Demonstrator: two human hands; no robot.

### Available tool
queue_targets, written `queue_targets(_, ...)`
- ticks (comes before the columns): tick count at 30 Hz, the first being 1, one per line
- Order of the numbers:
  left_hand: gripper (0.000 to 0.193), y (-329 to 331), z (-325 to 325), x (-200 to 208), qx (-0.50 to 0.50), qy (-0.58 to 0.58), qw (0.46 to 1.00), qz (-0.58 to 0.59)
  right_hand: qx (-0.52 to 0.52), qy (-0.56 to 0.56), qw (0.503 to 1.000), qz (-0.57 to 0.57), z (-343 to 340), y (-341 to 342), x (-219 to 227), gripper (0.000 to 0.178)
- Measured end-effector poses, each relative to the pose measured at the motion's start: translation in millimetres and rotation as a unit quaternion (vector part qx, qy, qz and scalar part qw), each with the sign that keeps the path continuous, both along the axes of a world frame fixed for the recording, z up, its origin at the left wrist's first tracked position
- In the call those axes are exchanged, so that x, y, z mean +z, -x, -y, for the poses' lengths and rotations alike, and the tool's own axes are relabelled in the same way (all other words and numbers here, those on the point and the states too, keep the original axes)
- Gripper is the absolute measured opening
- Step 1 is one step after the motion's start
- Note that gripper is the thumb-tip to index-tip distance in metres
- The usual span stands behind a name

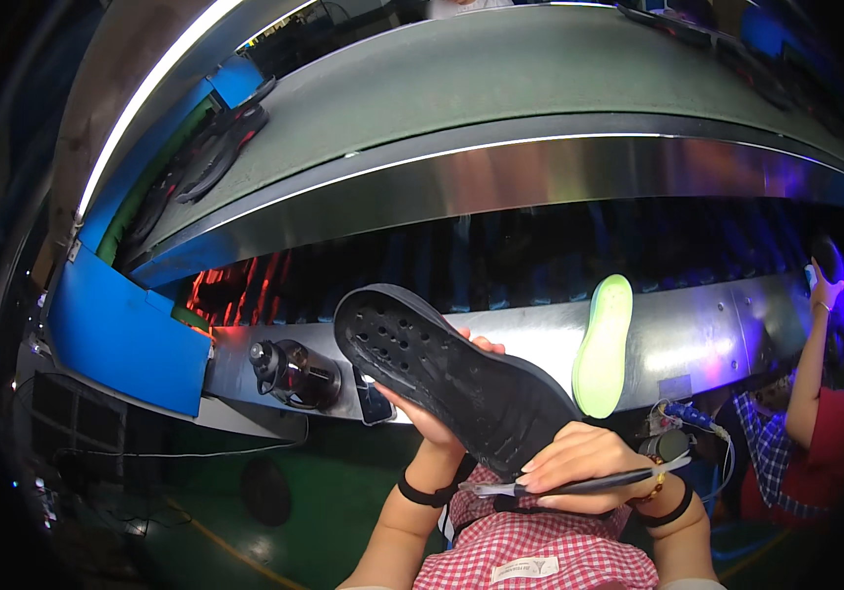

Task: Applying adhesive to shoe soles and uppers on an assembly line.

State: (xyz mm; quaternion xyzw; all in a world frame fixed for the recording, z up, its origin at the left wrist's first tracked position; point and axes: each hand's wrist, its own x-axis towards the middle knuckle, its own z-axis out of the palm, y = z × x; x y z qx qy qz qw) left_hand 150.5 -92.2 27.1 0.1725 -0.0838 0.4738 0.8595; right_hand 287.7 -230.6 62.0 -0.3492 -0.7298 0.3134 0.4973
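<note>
A black shoe sole (451,379) is held tilted in front of me, with a cluster of round holes at its upper left end. My left hand (427,413) is closed round its left side, thumb and fingertips showing at opposite edges. My right hand (584,467) is closed on a slim dark-handled tool (579,486), which has a flat greyish tip pointing left and a paler end by the wrist. Whether it is a brush or a scraper I cannot tell. The right fingers lie against the sole's lower end. Right of the sole, a neon-yellow insole (604,349) lies on the metal ledge.
A dark bottle (294,374) and a phone (373,401) rest on the metal ledge (717,334) to the left. Beyond runs a green conveyor belt (500,69) with dark soles (215,157) at its left end. At right, another person's hand (823,287) holds a dark sole.
</note>
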Motion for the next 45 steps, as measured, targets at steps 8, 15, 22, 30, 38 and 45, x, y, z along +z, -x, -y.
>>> queue_targets(8,0.104,4.4,-14.6,-4.4,0.040,-0.076,0.995,-0.054,-0.068,0.010,0.997,0.024,1.3,-7.0,-5.4,0.018)
queue_targets(15,0.106,1.1,-12.4,11.4,0.051,-0.046,0.998,0.010,-0.061,0.054,0.997,-0.013,5.2,-16.1,-13.6,0.018)
queue_targets(22,0.109,5.9,-5.5,19.4,0.075,-0.057,0.995,-0.041,-0.117,0.118,0.977,-0.136,13.0,-30.4,-30.6,0.020)
queue_targets(30,0.114,0.2,-11.1,34.2,0.084,-0.134,0.987,-0.023,-0.105,0.169,0.966,-0.167,11.3,-35.5,-43.5,0.020)
queue_targets(38,0.103,8.1,16.1,19.5,0.022,-0.061,0.985,-0.160,-0.032,0.252,0.818,-0.516,17.5,-10.0,-41.7,0.022)
queue_targets(45,0.105,-8.1,35.3,-0.7,-0.084,-0.027,0.972,-0.216,-0.132,0.235,0.871,-0.410,18.3,9.6,-39.1,0.018)
